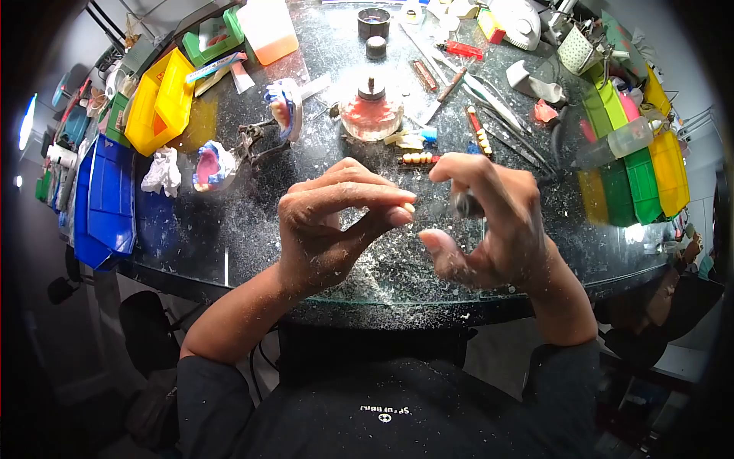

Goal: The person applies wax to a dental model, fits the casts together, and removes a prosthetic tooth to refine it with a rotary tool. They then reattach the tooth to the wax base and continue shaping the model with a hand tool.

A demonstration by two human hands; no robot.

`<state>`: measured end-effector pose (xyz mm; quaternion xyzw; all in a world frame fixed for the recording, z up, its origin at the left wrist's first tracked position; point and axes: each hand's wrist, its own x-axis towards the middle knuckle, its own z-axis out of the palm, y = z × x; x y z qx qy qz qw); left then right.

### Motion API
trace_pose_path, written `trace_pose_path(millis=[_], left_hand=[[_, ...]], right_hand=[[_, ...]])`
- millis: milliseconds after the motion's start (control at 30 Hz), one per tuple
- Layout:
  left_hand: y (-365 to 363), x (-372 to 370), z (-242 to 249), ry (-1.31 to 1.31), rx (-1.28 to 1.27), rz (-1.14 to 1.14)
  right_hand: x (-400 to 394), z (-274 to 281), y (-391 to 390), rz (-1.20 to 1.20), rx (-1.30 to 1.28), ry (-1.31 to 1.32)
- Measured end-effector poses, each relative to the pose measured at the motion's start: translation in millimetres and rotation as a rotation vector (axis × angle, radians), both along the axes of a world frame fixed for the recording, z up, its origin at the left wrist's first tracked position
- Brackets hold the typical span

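Note:
Near the middle of the bench, the thumb and fingertips of my left hand (325,222) pinch a small cream-coloured artificial tooth (409,207). Facing it, my right hand (493,222) has thumb and index finger apart and its other fingers curled. A blurred dark grey rounded tool (466,205) shows inside those fingers; its kind cannot be made out. Just beyond my hands lies a red strip of artificial teeth (419,159), with a second tooth strip (479,131) farther back. An articulator (256,141) holding a dental model (281,111) stands left of a glass spirit lamp (371,115).
White shavings cover the dark bench (260,256). On the left are a blue bin (105,203), a yellow bin (160,99) and another dental model (210,168). Metal hand tools (497,107) lie back right, near green (642,183) and yellow bins (671,172).

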<state>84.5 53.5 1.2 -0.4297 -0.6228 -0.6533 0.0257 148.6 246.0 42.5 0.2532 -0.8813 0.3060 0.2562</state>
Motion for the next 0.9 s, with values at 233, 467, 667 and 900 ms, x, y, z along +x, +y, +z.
trace_pose_path(millis=[233, 467, 667, 900], left_hand=[[-2.2, 1.2, 2.2, 0.175, -0.029, 0.079], [-2.4, 2.2, 1.8, 0.164, -0.022, 0.088], [-1.7, 2.2, 0.9, 0.138, 0.0, 0.067], [-1.9, 2.7, -0.2, 0.078, 0.015, 0.045]], right_hand=[[1.8, -1.5, -1.5, -0.128, 0.2, -0.116], [1.7, -1.6, -0.7, -0.135, 0.203, -0.139], [1.7, -1.5, -1.0, -0.14, 0.225, -0.133], [2.1, -2.4, -1.4, -0.144, 0.191, -0.149]])
